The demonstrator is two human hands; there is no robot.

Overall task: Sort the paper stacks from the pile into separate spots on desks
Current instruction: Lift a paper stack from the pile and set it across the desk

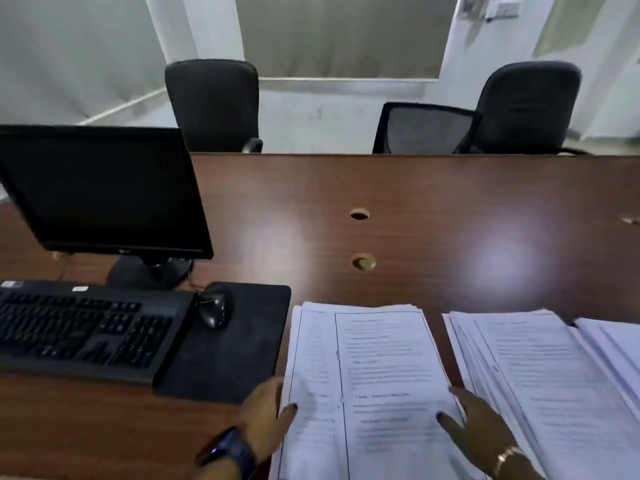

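A stack of printed white papers [367, 368] lies on the brown desk [415, 209] near its front edge. My left hand [266, 414] grips the stack's left edge, thumb on top of the sheets. My right hand [481, 424] rests at the stack's right edge with fingers spread and the thumb on the paper. A second, fanned pile of papers [540, 375] lies just right of it, and a further pile [620, 348] overlaps at the far right edge of view.
A black mouse pad [239, 362] with a mouse [213, 308] borders the stack on the left, then a keyboard [83, 327] and monitor [100, 192]. Two cable holes [362, 261] sit mid-desk. Three black chairs [213, 105] stand behind the far edge.
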